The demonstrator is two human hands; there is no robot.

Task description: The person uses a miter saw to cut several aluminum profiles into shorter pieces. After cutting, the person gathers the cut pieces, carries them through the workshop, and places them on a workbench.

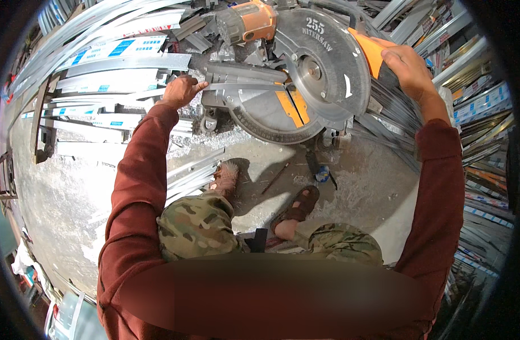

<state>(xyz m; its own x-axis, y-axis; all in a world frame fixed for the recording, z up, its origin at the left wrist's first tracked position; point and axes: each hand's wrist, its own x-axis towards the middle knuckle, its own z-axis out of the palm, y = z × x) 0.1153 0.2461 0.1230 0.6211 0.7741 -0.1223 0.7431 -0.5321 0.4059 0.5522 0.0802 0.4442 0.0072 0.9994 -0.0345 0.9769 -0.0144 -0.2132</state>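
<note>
A large mitre saw (328,62) with a round dark blade guard and an orange motor housing stands in front of me. My right hand (408,72) is closed around its orange handle (369,51), at the guard's right side. At the left end of the saw, my left hand (183,92) grips a thin grey metal strip (246,86). That strip lies along the saw's fence and reaches to the blade. Below the guard, an orange insert (291,107) with a dark slot shows on the round saw table (254,113). The blade's lower edge is hidden.
Long metal profiles (110,73), some with blue-printed film, lie at the left. More profiles (478,102) are stacked along the right. Short offcuts (197,34) lie behind the saw. On the concrete floor, a small blue roll (323,173) and a thin rod (275,178) lie near my feet.
</note>
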